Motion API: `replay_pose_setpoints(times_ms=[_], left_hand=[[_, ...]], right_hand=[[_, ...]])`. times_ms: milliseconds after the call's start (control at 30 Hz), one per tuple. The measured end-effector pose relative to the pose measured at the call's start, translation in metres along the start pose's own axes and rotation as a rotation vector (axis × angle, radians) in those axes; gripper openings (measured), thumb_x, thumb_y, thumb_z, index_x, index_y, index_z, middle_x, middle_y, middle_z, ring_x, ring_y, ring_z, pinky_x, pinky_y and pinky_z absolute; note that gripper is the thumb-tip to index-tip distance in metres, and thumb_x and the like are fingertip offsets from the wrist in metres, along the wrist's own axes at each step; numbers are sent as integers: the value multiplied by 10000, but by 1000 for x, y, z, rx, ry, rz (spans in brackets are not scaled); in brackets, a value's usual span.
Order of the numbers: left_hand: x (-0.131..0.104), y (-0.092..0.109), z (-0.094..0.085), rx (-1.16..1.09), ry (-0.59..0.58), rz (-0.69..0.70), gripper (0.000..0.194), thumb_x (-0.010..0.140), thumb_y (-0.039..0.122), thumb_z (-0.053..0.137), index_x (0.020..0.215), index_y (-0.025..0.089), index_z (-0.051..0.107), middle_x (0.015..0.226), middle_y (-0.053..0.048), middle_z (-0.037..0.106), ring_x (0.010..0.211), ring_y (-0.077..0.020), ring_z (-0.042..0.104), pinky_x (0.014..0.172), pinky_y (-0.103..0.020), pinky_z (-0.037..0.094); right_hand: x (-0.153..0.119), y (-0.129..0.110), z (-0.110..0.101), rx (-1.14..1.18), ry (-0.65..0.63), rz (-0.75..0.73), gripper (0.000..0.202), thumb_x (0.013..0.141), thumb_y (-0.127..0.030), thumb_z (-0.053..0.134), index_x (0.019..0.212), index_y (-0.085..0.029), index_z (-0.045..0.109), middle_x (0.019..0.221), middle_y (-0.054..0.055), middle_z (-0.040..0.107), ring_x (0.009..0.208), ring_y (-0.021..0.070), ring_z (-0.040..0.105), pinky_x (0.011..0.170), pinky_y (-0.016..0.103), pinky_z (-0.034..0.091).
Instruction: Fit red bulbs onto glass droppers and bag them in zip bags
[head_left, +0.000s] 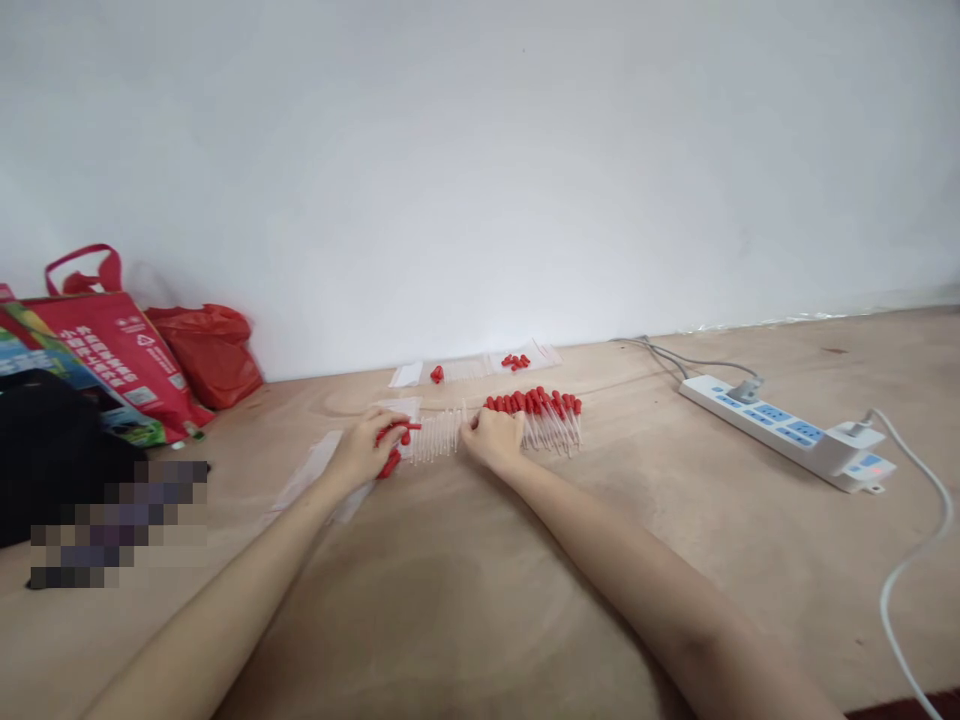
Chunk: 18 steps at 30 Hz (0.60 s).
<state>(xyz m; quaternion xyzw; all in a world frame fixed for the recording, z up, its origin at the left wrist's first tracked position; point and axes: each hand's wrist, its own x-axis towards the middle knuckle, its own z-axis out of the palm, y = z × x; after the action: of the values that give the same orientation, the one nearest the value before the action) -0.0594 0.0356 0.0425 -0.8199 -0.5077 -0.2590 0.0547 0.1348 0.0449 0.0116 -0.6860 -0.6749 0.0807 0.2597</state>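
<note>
My left hand (366, 447) is closed round red rubber bulbs (405, 428), one of them poking out past its fingertips. Just below those fingers, more red bulbs (388, 464) lie on a clear plastic bag (352, 502). My right hand (495, 437) is pinched at a thin clear tube, the upper end of which shows by the fingertips. Between the hands lies a row of bare clear tubes (435, 437). To the right of my right hand, clear droppers (551, 430) with red bulbs on their far ends lie side by side.
Against the wall lie clear bags with tubes (469, 370) and red bulbs (516, 362). A white power strip (780, 425) with plugs and cables stands at the right. On the left are a red shopping bag (112, 350), a red plastic bag (206, 350) and a black item (60, 450).
</note>
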Motion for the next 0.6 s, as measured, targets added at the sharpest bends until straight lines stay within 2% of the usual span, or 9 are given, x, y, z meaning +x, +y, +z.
replay_pose_setpoints(times_ms=[100,233,467,600], left_hand=[[-21,15,6,-40,-55,77,276,819,237,353,864,174,617,819,-48,585,779,-173,556,732,-284,428],[-37,11,11,-20,-49,11,287,832,241,332,840,172,610,803,-58,589,786,-191,554,735,-309,429],[-35,-5,12,211,96,-165,217,804,254,381,806,176,584,843,-73,637,834,-255,551,755,-385,398],[-37,6,12,97,191,-127,185,809,241,377,827,162,543,833,-75,619,827,-230,543,752,-355,413]], right_hand=[[-11,13,-8,61,73,-53,220,737,-312,434,708,-184,609,755,44,657,751,180,559,778,345,213],[-32,42,-18,57,129,-160,215,751,-340,446,682,-183,577,704,16,631,733,155,537,756,320,202],[-55,87,-34,59,165,-224,218,763,-350,457,652,-187,549,575,-9,556,639,138,511,686,293,235],[-59,101,-37,99,204,-281,203,780,-331,441,667,-181,517,591,4,550,615,136,501,669,286,278]])
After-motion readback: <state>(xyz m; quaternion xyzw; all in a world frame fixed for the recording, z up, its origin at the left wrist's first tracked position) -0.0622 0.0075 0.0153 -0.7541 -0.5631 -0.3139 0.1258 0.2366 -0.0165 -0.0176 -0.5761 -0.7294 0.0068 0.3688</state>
